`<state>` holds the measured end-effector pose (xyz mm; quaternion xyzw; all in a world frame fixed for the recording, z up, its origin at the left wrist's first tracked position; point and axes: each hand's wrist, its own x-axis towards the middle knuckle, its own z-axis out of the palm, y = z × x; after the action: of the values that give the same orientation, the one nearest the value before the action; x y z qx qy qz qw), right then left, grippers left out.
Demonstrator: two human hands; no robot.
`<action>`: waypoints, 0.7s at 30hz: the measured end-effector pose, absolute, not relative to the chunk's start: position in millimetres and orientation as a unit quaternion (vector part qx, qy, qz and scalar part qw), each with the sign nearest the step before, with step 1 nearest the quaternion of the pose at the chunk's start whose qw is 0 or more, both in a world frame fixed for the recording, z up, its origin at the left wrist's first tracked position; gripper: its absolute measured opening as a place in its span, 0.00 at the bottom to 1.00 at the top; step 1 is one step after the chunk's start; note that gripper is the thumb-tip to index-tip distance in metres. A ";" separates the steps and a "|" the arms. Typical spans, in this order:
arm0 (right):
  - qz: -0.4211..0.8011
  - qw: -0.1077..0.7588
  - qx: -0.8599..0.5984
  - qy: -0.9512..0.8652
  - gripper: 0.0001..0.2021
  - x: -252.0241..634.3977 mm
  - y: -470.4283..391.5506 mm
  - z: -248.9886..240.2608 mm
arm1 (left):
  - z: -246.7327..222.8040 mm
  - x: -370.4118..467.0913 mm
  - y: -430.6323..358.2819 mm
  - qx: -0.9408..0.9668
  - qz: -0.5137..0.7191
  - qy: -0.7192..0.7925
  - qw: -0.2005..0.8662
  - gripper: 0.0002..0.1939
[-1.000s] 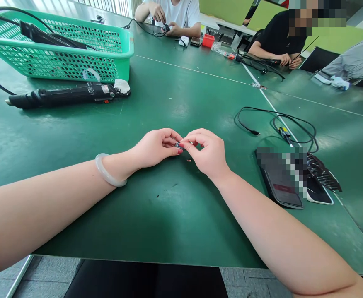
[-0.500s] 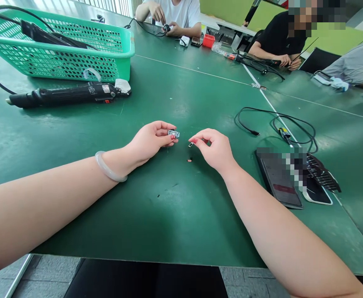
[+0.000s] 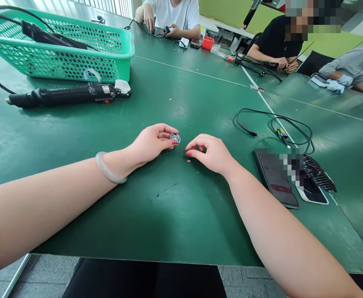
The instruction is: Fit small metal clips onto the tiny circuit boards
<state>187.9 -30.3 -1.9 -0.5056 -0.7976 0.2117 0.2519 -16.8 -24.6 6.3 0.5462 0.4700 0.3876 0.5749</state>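
My left hand (image 3: pixel 153 142) pinches a small silvery, circuit-board-like piece (image 3: pixel 175 139) between thumb and fingers, just above the table. Its exact kind is too small to make out, and my fingers cover part of it. A pale bangle (image 3: pixel 108 169) circles the left wrist. To the right, my right hand (image 3: pixel 209 152) hovers with thumb and index fingertip slightly apart, and nothing shows between them. Directly below its thumb lies a tiny copper-coloured piece (image 3: pixel 188 160) on the green table (image 3: pixel 131 223).
A green plastic basket (image 3: pixel 76 62) with black cables stands at back left. Before it lies a black electric screwdriver (image 3: pixel 66 94). On the right are a coiled black cable (image 3: pixel 274 114), a dark phone (image 3: pixel 274 178) and a black hair clip (image 3: pixel 320 171). Other people sit across the table.
My right hand has let go of a small rectangular frame and lowered slightly, its fingers parting. The piece in my left hand has tilted, with a dark bit now at its top.
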 end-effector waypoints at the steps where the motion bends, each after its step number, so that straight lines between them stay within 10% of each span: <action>1: 0.232 0.232 -0.486 -0.810 0.01 188.8 -31.8 0.0 | 6.0 -16.8 -24.5 0.546 0.389 0.467 0.576 0.14; 6: 0.231 0.185 -0.473 -0.830 0.05 187.2 -35.3 3.1 | 4.4 -16.9 -23.8 0.549 0.391 0.460 0.578 0.16; 14: 0.219 0.396 -0.536 -0.713 0.04 171.8 -45.6 -0.7 | 2.2 -17.6 -24.6 0.615 0.353 0.450 0.543 0.15; 21: 0.144 0.399 -0.515 -0.745 0.07 165.4 -49.3 -0.8 | 2.5 -19.6 -25.5 0.646 0.335 0.424 0.539 0.14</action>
<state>165.4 -49.3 -0.8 -0.5147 -0.7454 0.1436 0.3986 -19.6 -25.5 2.5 0.6457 0.4243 0.3349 0.5394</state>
